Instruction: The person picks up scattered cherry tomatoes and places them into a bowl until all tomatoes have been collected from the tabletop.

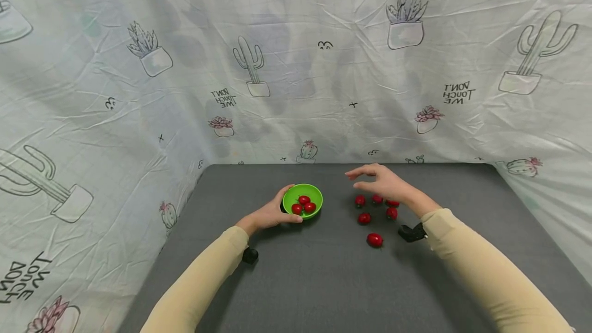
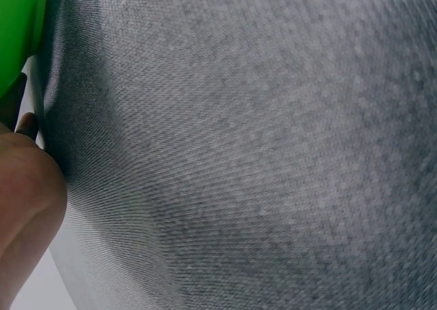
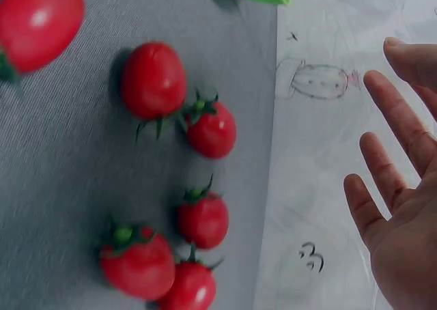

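A small screened-off staging area is shown; whether in a home, a lab or a studio cannot be told. Beyond the right hand and left of the left hand, creased pale cloth printed with potted cacti and mirrored lettering is hung like walls. Beneath both hands, a bench is covered in grey woven fabric.

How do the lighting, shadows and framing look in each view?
Head: soft light, with a diffuse shadow on the gray table by the right sleeve; right wrist: scene turned sideways, small bright highlights on some tomatoes; left wrist: table weave readable, green bowl cut off at the upper left.
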The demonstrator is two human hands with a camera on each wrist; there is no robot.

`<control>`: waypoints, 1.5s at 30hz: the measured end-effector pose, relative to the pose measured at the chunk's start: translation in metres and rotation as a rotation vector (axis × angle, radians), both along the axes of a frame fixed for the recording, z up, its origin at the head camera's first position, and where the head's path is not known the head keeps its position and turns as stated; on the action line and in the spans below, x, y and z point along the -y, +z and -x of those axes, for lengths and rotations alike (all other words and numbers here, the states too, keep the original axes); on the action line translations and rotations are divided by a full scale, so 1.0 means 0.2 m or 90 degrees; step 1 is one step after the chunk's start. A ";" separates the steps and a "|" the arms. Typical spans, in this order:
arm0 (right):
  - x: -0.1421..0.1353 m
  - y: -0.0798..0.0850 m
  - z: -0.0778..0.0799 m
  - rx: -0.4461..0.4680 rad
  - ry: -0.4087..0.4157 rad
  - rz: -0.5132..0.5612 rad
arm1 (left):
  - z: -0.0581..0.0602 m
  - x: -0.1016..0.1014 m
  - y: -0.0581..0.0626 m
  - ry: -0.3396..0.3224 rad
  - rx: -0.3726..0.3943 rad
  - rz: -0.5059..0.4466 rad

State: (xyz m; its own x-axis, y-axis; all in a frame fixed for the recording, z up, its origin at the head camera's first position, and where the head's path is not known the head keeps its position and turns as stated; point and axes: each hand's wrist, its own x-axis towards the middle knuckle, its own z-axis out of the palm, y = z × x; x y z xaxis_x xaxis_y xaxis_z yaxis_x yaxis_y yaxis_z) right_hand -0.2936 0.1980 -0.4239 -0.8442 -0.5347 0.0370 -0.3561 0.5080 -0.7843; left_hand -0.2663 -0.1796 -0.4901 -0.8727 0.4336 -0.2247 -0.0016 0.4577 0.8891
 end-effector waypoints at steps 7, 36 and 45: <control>-0.10 -0.03 -0.02 -0.006 -0.017 0.001 | 0.00 0.01 -0.02 -0.001 -0.004 0.000; -0.45 -0.20 -0.09 -0.036 -0.073 -0.008 | 0.00 0.00 -0.02 0.000 -0.001 0.000; -0.50 -0.26 -0.08 -0.036 -0.080 -0.012 | 0.01 0.01 -0.04 -0.003 -0.017 0.015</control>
